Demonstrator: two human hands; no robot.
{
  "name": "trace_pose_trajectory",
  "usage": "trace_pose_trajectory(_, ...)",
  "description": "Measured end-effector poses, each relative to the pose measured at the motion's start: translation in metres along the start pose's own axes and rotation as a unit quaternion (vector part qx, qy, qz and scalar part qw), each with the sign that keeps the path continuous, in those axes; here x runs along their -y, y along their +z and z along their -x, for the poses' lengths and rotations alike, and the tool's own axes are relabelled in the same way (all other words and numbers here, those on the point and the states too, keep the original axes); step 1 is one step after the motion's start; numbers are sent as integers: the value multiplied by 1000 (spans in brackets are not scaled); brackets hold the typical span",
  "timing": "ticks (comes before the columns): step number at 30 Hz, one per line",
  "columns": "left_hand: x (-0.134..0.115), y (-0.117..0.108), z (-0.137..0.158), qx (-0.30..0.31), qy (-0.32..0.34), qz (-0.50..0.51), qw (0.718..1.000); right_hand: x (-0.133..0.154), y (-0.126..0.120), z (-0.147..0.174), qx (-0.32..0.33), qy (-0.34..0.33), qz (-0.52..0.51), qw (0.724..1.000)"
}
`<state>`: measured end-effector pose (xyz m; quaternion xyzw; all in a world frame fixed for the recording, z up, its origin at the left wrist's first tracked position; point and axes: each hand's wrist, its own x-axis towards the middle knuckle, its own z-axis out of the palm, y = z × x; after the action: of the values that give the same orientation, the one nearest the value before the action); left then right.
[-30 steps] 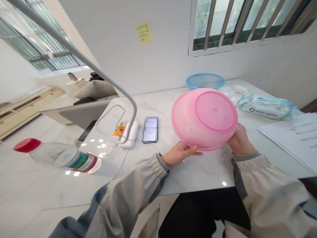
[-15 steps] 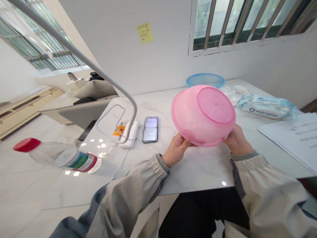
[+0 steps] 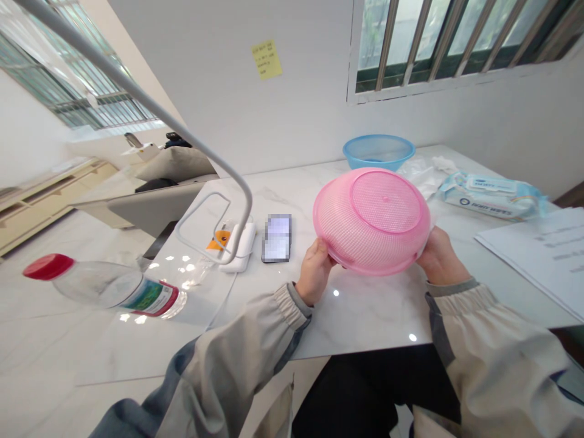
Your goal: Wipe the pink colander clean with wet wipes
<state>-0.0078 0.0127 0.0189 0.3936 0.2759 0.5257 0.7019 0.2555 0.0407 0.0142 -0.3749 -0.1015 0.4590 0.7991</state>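
A pink mesh colander point(image 3: 337, 225) is held over the white marbled table point(image 3: 365, 316), bottom side up, its round base tilted toward me. My left hand point(image 3: 316, 271) grips the rim at its lower left, thumb on the outer wall and fingers underneath. At the lower right, my right hand point(image 3: 438, 255) is closed on the rim, with most of its fingers hidden behind the colander. Just behind it stands a blue plastic basin point(image 3: 378, 163), partly covered from view by the pink colander.
A phone point(image 3: 277, 238) lies left of my hands, near a white lamp base point(image 3: 239, 246) with a curving arm. Farther left stands a red-capped water bottle point(image 3: 104, 286). On the right are a wet wipes pack point(image 3: 493, 196), crumpled clear plastic point(image 3: 420, 173) and paper sheets point(image 3: 538, 255).
The colander has tipped and sunk slightly, so more of the blue basin shows behind it. My left hand has shifted left along the rim, its thumb now pointing up.
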Motion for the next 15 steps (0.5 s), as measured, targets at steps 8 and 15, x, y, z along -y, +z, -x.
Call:
trace_pose_trajectory(8, 1, 0, 0, 49, -71, -6, 996, 5, 7, 4, -49, -14, 4, 999)
trace_pose_trajectory(15, -2, 2, 6, 180, -127, -66, 973, 6, 15, 11, -48, -41, -4, 998)
